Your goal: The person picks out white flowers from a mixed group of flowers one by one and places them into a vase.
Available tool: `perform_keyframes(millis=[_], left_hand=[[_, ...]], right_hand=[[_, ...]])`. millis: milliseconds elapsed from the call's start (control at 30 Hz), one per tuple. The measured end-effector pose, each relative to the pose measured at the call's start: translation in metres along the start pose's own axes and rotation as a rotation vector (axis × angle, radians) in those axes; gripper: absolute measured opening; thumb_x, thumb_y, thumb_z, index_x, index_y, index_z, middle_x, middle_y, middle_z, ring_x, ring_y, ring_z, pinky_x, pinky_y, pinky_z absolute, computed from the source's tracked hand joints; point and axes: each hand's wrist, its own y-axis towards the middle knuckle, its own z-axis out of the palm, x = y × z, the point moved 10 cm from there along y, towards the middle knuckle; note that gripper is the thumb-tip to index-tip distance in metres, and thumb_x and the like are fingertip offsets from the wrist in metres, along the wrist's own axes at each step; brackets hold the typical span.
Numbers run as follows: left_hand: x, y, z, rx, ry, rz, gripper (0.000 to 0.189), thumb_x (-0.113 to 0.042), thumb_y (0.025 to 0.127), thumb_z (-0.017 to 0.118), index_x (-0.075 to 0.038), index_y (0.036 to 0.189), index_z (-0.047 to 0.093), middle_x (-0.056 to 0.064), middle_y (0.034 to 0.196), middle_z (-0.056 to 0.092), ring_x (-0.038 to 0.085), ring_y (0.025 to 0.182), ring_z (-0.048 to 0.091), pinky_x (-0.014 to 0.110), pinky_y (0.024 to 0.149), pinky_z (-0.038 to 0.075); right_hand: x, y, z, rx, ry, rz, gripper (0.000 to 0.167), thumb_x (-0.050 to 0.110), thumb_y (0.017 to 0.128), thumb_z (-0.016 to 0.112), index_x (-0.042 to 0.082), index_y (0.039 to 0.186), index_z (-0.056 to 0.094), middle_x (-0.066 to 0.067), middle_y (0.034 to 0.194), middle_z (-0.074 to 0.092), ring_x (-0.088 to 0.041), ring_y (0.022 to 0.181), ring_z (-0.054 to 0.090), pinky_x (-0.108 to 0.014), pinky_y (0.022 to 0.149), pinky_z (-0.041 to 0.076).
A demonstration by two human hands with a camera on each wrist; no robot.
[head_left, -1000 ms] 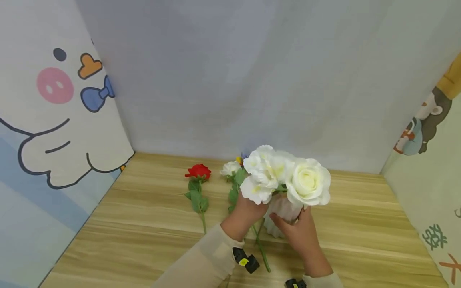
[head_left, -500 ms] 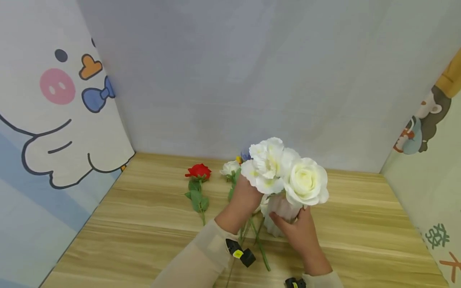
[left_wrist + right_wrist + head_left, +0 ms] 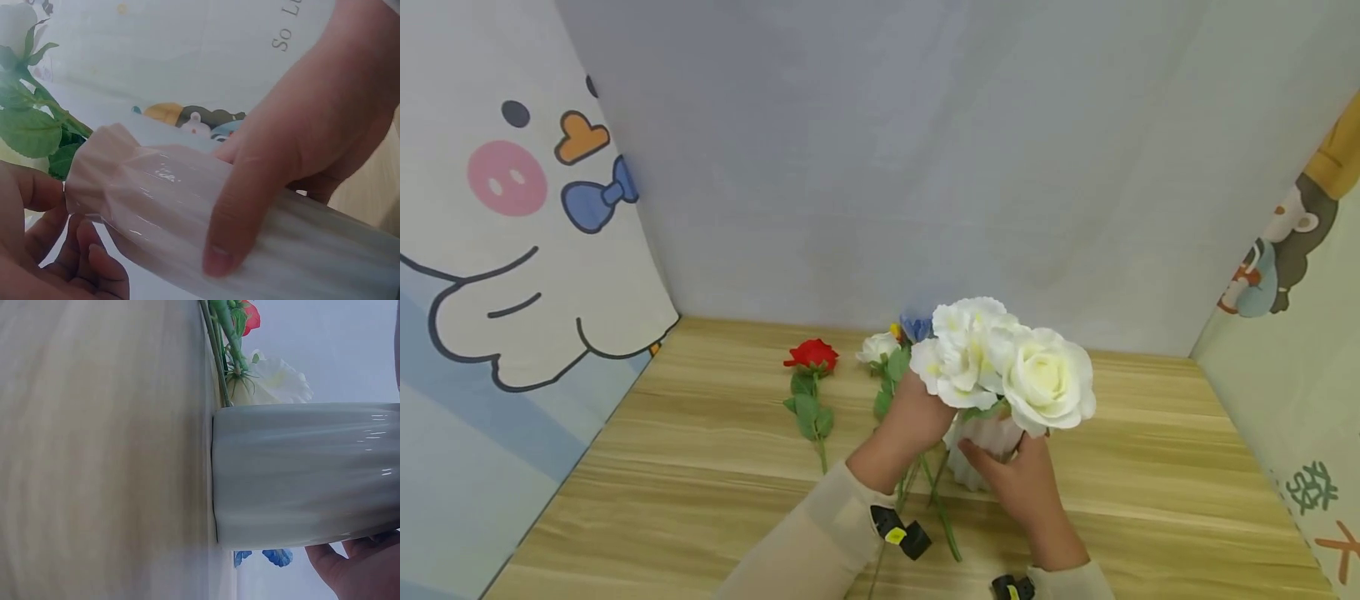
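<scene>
A glossy pale, fluted vase [image 3: 977,450] stands upright on the table. My right hand [image 3: 1026,483] grips it round the side; in the left wrist view the right thumb [image 3: 234,231] lies along the vase wall. A white rose [image 3: 1047,379] and a ruffled white flower [image 3: 962,354] lean over its mouth. My left hand [image 3: 917,417] is beneath the ruffled flower with bent fingers at the vase rim, and seems to hold that flower by its stem; the petals and rim hide the grip. Green leaves [image 3: 31,131] show beside the rim in the left wrist view.
A red rose [image 3: 812,356] with leaves lies on the wooden table [image 3: 700,467], left of the vase. Nearer are another white rose [image 3: 878,347], a blue flower [image 3: 916,327] and a loose green stem [image 3: 943,517]. A grey cloth wall [image 3: 850,167] closes off the back.
The left hand and the ruffled white flower first rose, then shifted right and slightly down toward the rose. More of the blue flower shows now. The right hand keeps its grip on the vase.
</scene>
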Motion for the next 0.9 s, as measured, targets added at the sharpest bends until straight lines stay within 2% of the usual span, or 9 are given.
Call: perform_keyframes(millis=[100,167,267,300,367,500,600,733,900], left_hand=[[0.013,-0.007,0.002,0.014,-0.214,-0.077,0.034,-0.011,0.108,0.055,-0.004,0.141,0.055,0.013,0.123,0.062,0.016,0.11,0.058,0.034,0.092,0.049],[0.024,-0.013,0.0,-0.005,-0.265,-0.122,0.04,-0.011,0.107,0.056,-0.006,0.146,0.053,0.012,0.134,0.061,0.018,0.118,0.058,0.036,0.095,0.05],[0.037,-0.018,-0.005,-0.045,-0.267,-0.172,0.041,-0.014,0.107,0.057,-0.006,0.146,0.054,0.011,0.14,0.06,0.022,0.125,0.059,0.037,0.099,0.051],[0.04,-0.019,-0.008,-0.061,-0.264,-0.18,0.04,-0.014,0.106,0.058,-0.005,0.146,0.055,0.012,0.139,0.061,0.022,0.123,0.061,0.036,0.097,0.052],[0.045,-0.021,-0.014,-0.088,-0.248,-0.186,0.038,-0.012,0.106,0.058,-0.005,0.143,0.057,0.013,0.13,0.066,0.023,0.109,0.066,0.035,0.088,0.055],[0.054,-0.021,-0.028,-0.157,-0.05,-0.21,0.025,-0.012,0.103,0.062,-0.01,0.127,0.067,0.005,0.102,0.069,0.018,0.082,0.062,0.03,0.068,0.052],[0.062,-0.023,-0.037,-0.192,0.122,-0.255,0.009,-0.014,0.101,0.064,-0.012,0.109,0.069,0.0,0.089,0.063,0.015,0.077,0.059,0.031,0.064,0.051],[0.075,-0.026,-0.042,-0.218,0.218,-0.311,0.006,-0.015,0.1,0.062,-0.01,0.099,0.065,0.0,0.093,0.062,0.016,0.084,0.061,0.033,0.068,0.052],[0.09,-0.032,-0.047,-0.242,0.267,-0.368,0.01,-0.016,0.099,0.062,-0.009,0.104,0.067,0.004,0.102,0.064,0.024,0.094,0.063,0.038,0.074,0.054]], right_hand=[[0.001,0.001,0.0,0.009,0.002,0.0,0.071,0.014,0.084,0.088,0.018,0.14,0.045,0.004,0.134,0.054,-0.014,0.122,0.051,-0.033,0.1,0.043],[0.001,0.0,0.0,0.012,0.006,0.0,0.073,0.014,0.083,0.088,0.02,0.142,0.045,0.005,0.136,0.054,-0.014,0.123,0.051,-0.033,0.1,0.043],[0.001,0.0,0.0,0.013,0.02,-0.007,0.075,0.013,0.083,0.088,0.022,0.144,0.045,0.005,0.137,0.054,-0.014,0.123,0.051,-0.032,0.101,0.043],[0.001,0.0,0.0,0.014,0.021,-0.005,0.075,0.014,0.084,0.088,0.022,0.144,0.045,0.005,0.137,0.053,-0.014,0.123,0.051,-0.032,0.101,0.043],[0.001,0.0,0.0,0.012,0.018,-0.002,0.075,0.014,0.084,0.088,0.022,0.144,0.044,0.005,0.138,0.053,-0.014,0.124,0.05,-0.033,0.102,0.042],[0.0,0.0,-0.001,0.005,0.009,0.008,0.078,0.014,0.083,0.089,0.021,0.146,0.043,0.004,0.139,0.052,-0.013,0.125,0.05,-0.035,0.103,0.041],[0.0,0.0,-0.001,-0.002,0.008,0.012,0.079,0.013,0.081,0.089,0.019,0.145,0.044,0.003,0.138,0.053,-0.014,0.124,0.05,-0.035,0.103,0.041],[-0.001,0.0,-0.001,-0.003,0.008,0.012,0.074,0.013,0.081,0.09,0.016,0.141,0.046,0.002,0.134,0.055,-0.016,0.121,0.052,-0.032,0.101,0.042],[-0.001,0.0,0.0,-0.002,0.014,0.004,0.069,0.014,0.081,0.09,0.016,0.137,0.048,0.003,0.13,0.057,-0.015,0.119,0.053,-0.03,0.1,0.043]])
